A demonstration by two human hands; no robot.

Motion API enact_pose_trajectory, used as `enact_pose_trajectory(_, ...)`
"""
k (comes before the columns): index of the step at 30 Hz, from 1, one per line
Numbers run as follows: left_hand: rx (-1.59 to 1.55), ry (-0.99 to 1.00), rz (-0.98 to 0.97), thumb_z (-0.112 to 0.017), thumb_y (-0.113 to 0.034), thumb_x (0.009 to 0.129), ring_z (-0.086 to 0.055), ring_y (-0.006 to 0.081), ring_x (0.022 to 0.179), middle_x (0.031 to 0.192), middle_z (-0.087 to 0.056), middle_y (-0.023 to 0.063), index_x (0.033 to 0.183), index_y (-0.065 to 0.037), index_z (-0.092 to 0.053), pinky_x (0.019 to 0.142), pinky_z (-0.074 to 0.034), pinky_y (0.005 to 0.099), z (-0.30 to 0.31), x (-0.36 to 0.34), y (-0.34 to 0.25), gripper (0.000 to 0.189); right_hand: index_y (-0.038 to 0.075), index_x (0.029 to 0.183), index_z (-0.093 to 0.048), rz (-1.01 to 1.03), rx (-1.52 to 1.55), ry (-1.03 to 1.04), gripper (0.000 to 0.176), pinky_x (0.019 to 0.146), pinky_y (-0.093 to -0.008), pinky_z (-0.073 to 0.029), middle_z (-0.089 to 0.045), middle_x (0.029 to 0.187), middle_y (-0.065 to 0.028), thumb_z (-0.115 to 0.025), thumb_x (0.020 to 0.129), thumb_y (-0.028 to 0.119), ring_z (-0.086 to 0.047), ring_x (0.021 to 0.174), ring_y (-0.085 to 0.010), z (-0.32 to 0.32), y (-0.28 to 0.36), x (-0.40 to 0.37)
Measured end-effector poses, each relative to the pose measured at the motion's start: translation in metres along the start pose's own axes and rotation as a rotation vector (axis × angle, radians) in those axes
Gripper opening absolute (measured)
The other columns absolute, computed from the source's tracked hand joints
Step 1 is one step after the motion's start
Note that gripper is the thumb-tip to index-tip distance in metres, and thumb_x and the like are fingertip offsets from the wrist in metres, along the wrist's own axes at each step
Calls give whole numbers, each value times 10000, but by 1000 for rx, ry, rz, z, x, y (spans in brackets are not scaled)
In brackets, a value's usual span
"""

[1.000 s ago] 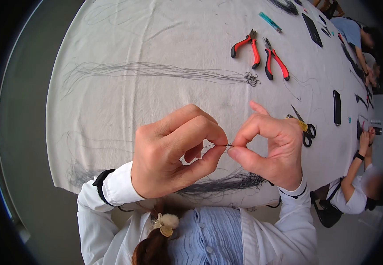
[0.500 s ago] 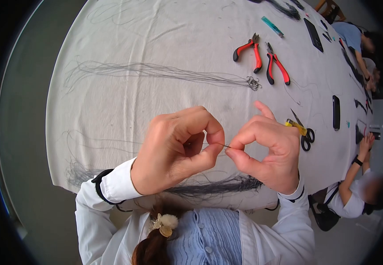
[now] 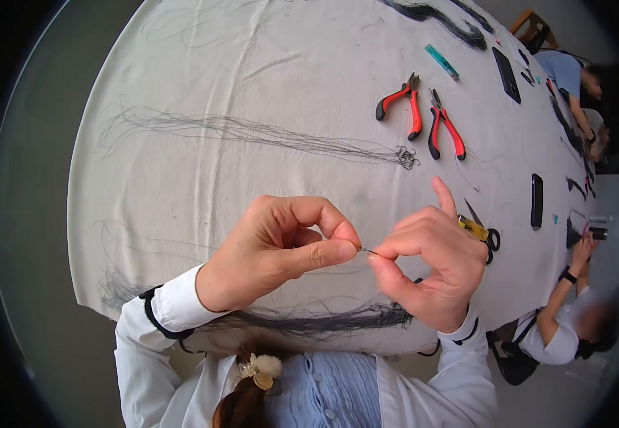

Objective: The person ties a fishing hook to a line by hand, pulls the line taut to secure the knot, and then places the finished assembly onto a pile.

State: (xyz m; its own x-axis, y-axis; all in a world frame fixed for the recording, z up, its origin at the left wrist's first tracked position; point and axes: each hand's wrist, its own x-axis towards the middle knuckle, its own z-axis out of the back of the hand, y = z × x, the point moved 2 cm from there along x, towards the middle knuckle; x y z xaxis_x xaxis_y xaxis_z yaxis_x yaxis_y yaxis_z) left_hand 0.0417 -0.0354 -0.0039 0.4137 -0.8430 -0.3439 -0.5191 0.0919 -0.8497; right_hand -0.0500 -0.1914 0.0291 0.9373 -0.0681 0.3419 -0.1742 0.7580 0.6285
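Between my two hands a short, thin dark strand (image 3: pixel 368 250) is stretched, too small to make out fully. My left hand (image 3: pixel 270 239) pinches one end between thumb and forefinger. My right hand (image 3: pixel 434 264) pinches the other end, its little finger raised. Below them lies a thick bundle of dark strands (image 3: pixel 309 322), partly covered by my left hand and sleeve. Above them lies a thinner bundle of long dark strands (image 3: pixel 252 132) with curled, hook-like ends (image 3: pixel 406 157). Just right of my right hand are black-handled scissors (image 3: pixel 493 241) and a yellow tool (image 3: pixel 472 227).
Two red-handled pliers (image 3: pixel 415 114) (image 3: pixel 446 132) lie beyond my hands, near a teal stick-like thing (image 3: pixel 442 62). Phone-like black objects (image 3: pixel 506 75) (image 3: pixel 537 202) lie at right on the white cloth (image 3: pixel 309 71). Other people (image 3: pixel 563 314) sit along the table's right side.
Both hands sit slightly lower in view, as do the table things. My left thumb has straightened along the forefinger. The strand stays pinched between both hands.
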Motion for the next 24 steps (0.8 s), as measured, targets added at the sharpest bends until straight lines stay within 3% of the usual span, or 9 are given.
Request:
enact_pose_trajectory(6,18,-6,-32,-593,-143,888,-347,-10,554,733,-554,-51,877,-34,-596,477,-259,166,1,4,3,109,112,649,-618,-54,39,20,166,995,-583,-268,-555,589,47,-725,586,2,-555,588,-119,-1,-7,1)
enact_pose_trajectory(15,53,12,39,-594,-106,867,-288,-22,513,637,-484,-72,889,-6,-612,468,-218,165,1,-1,-4,104,98,726,-661,148,-51,-8,196,1013,-579,-242,-584,696,39,-739,564,21,-567,657,-143,0,-7,-1)
enact_pose_trajectory(24,-46,-15,95,-613,-56,824,-246,-19,458,554,-440,-90,872,0,-632,415,-158,190,1,0,-6,77,105,719,-657,315,-253,-77,169,985,-675,-220,-567,726,61,-711,567,53,-560,680,-120,-6,-4,-3)
